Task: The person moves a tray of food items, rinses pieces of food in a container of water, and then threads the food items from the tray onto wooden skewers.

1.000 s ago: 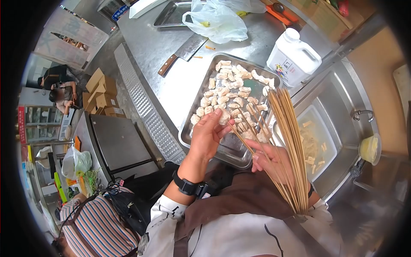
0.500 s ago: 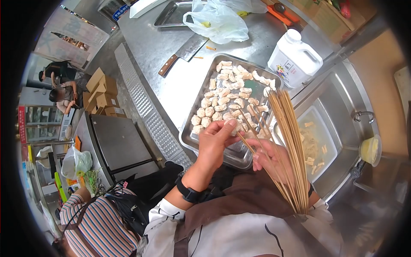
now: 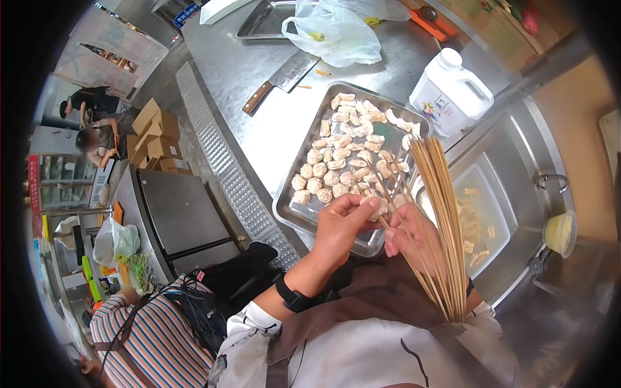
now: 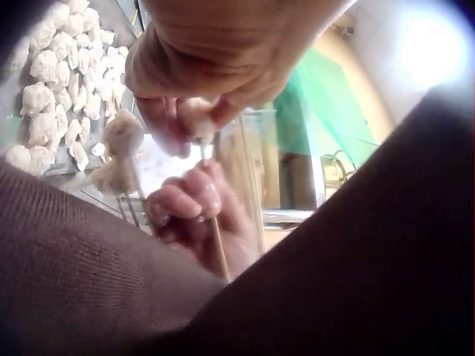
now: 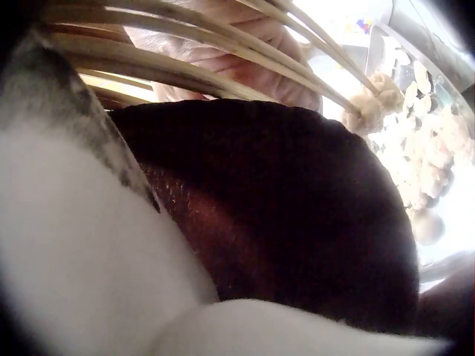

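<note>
In the head view my left hand pinches a pale, lumpy ball like a small dumpling between thumb and fingers. My right hand grips a thin wooden skewer, whose upper end meets the ball in the left wrist view. A thick bundle of skewers stands against the right forearm. Other skewers by the right hand carry similar balls at their tips. Beyond both hands lies a metal tray with many more pale balls and folded pieces.
A cleaver lies beyond the tray, near a plastic bag and another tray. To the tray's right stands a white jug. The sink at right holds a tub with pale strips. Other people are at left.
My left hand has come from over the tray rightward and toward the body, bringing the ball to the skewer's end. The right hand has stayed nearly in place, gripping the skewer.
</note>
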Demonstrator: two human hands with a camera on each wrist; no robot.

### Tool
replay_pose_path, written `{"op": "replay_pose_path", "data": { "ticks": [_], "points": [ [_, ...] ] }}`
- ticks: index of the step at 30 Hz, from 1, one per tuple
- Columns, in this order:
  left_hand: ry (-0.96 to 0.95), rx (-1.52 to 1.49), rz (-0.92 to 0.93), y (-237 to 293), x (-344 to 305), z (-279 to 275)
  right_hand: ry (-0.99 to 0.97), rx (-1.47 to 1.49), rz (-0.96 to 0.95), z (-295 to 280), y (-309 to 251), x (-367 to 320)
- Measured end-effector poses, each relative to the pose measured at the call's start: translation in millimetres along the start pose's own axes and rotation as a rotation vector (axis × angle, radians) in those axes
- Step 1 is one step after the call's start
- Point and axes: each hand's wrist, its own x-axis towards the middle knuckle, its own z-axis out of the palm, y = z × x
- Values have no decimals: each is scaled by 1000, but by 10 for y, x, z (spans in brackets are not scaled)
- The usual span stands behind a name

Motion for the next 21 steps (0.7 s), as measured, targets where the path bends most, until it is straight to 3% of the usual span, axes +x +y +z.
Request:
{"op": "replay_pose_path", "data": {
  "ticks": [5, 7, 9, 11, 12, 14, 17, 18, 21],
  "points": [
    [-37, 8, -24, -48, 96, -28, 114, -84, 61, 69, -172, -49],
    [-49, 72, -26, -60, 125, -19, 248, -558, -324, 39, -233, -39],
    [-82, 184, -34, -82, 174, -31, 196, -553, -451, 18, -261, -56],
    [-128, 344, -45, -142, 247, -81, -37, -65, -316, 14, -269, -96],
    [-30, 462, 128, -187, 268, -81, -149, 31, -131, -12, -289, -135],
    [172, 687, 481, -266, 286, -67, -137, -37, 2, -6, -290, -128],
    [-135, 173, 446, 161, 94, 170, -100, -117, 84, 10, -230, -112],
    [-239, 9, 304, 238, 86, 185, -93, -123, 73, 12, -210, -113],
    [-224, 30, 185, 382, 37, 337, -115, -146, 74, 7, -173, -107]
  ]
}}
